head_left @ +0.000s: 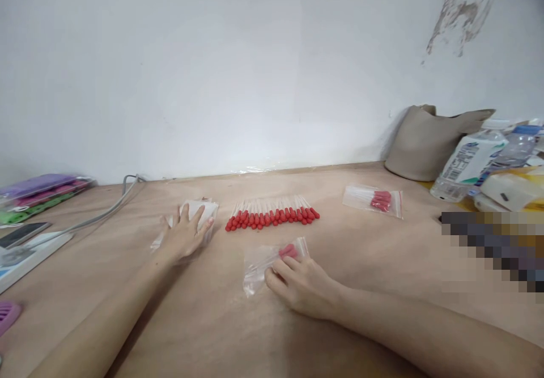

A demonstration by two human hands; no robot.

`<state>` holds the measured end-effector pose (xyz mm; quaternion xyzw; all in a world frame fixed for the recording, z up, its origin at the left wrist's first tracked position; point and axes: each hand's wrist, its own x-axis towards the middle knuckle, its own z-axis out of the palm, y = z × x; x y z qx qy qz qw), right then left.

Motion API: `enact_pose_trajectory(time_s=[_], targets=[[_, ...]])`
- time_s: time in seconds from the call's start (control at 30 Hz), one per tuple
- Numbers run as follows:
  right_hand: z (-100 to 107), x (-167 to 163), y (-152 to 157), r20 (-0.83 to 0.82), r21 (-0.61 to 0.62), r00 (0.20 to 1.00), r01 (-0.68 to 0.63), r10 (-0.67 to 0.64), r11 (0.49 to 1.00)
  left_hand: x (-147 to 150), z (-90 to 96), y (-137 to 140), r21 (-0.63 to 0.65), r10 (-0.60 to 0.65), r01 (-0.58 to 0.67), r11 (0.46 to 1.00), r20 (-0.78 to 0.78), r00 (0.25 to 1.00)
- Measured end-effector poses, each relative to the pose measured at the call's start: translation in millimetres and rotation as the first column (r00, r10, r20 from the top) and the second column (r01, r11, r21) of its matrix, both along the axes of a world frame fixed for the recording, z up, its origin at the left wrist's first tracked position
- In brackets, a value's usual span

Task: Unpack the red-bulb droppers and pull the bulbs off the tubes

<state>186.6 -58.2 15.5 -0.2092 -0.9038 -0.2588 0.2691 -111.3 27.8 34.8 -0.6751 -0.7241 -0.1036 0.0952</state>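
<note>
My left hand [185, 235] lies with fingers spread on a pile of clear plastic bags [209, 210] at the left. My right hand [304, 287] has its fingers curled onto a clear zip bag [255, 262] on the table. A few red heads [288, 251] show inside that bag; the fingers partly cover its contents. Behind the hands, a row of thin white sticks with red heads [272, 217] lies side by side, heads toward me. Off to the right, another zip bag [359, 195] holds several red-headed sticks.
A brown-covered table [221, 321] meets a white wall. On the right stand a grey-brown bag [419, 143], plastic bottles [467, 160] and yellow packaging [527, 188]. At left are coloured packages [42, 188], a phone [23, 233], a grey cable [104, 215] and a white tray-like item [46, 256].
</note>
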Motion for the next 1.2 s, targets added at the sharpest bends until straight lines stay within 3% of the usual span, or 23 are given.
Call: enact_pose_trajectory(time_s=[0.07, 0.17, 0.23, 0.3, 0.4, 0.5, 0.83, 0.93, 1.03, 1.13, 1.2], targets=[[-2, 1, 1, -0.078, -0.142, 0.997, -0.039, 0.028, 0.989, 20, 8.7, -12, 0.195, -0.153, 0.150, 0.969, -0.001, 0.988], [0, 13, 9, -0.285, -0.342, 0.958, -0.070, -0.033, 0.937, 58, 15.5, -39, 0.328, -0.525, 0.470, 0.820, 0.102, 0.845], [1, 27, 18, -0.396, -0.487, 0.900, -0.035, -0.185, 0.873, 83, 13.2, -58, 0.310, -0.677, 0.616, 0.724, 0.152, 0.720], [-1, 42, 29, -0.421, -0.636, 0.827, 0.024, -0.373, 0.771, 102, 7.0, -72, 0.239, -0.780, 0.742, 0.626, 0.210, 0.590], [-6, 57, 43, -0.343, -0.787, 0.761, 0.088, -0.551, 0.611, 120, -3.4, -80, 0.092, -0.821, 0.842, 0.532, 0.300, 0.486], [-12, 58, 47, -0.255, -0.856, 0.760, 0.109, -0.597, 0.505, 124, -9.4, -76, -0.043, -0.796, 0.858, 0.512, 0.353, 0.492], [-8, 47, 38, -0.309, -0.925, 0.825, -0.146, -0.473, 0.351, 113, -0.1, -72, -0.322, -0.775, 0.825, 0.466, 0.302, 0.555], [-11, 50, 38, -0.356, -0.910, 0.841, -0.214, -0.406, 0.355, 112, 2.4, -75, -0.316, -0.767, 0.821, 0.475, 0.309, 0.563], [-14, 56, 36, -0.411, -0.864, 0.861, -0.264, -0.299, 0.430, 107, 4.0, -77, -0.294, -0.764, 0.827, 0.480, 0.323, 0.559], [-13, 59, 34, -0.426, -0.789, 0.890, -0.278, -0.161, 0.548, 104, 4.9, -77, -0.276, -0.731, 0.820, 0.501, 0.372, 0.572], [-12, 59, 34, -0.406, -0.692, 0.911, -0.258, -0.069, 0.674, 108, 5.0, -74, -0.213, -0.691, 0.806, 0.553, 0.424, 0.586]])
